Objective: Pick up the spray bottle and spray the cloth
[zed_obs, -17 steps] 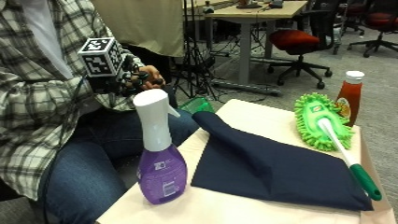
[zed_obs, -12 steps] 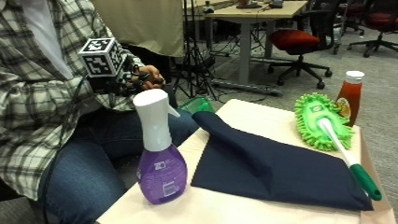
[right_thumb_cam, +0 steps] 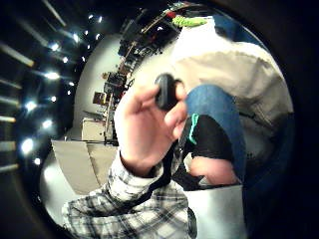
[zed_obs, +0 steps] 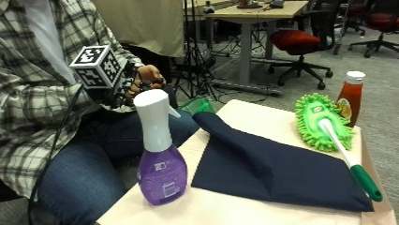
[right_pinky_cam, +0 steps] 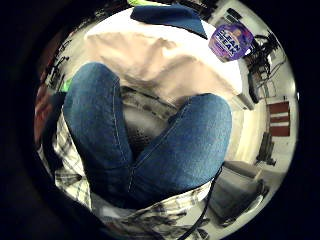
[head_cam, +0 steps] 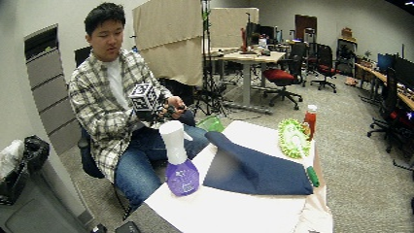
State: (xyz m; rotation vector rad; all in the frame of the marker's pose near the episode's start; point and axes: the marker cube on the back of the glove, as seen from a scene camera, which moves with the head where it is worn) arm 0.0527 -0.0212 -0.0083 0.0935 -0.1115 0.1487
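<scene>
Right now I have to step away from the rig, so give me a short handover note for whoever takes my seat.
Right hand: gloved, held over the lap beside the bare hand, away from the table; I cannot tell how its fingers stand.
Spray bottle: upright at the table's near corner, untouched.
Cloth: dark blue, spread on the table beside the bottle, one corner hanging over the edge.
Also there: green duster and a red sauce bottle at the far side.
Done: nothing yet.
Left: pick up the bottle and spray the cloth.
</scene>
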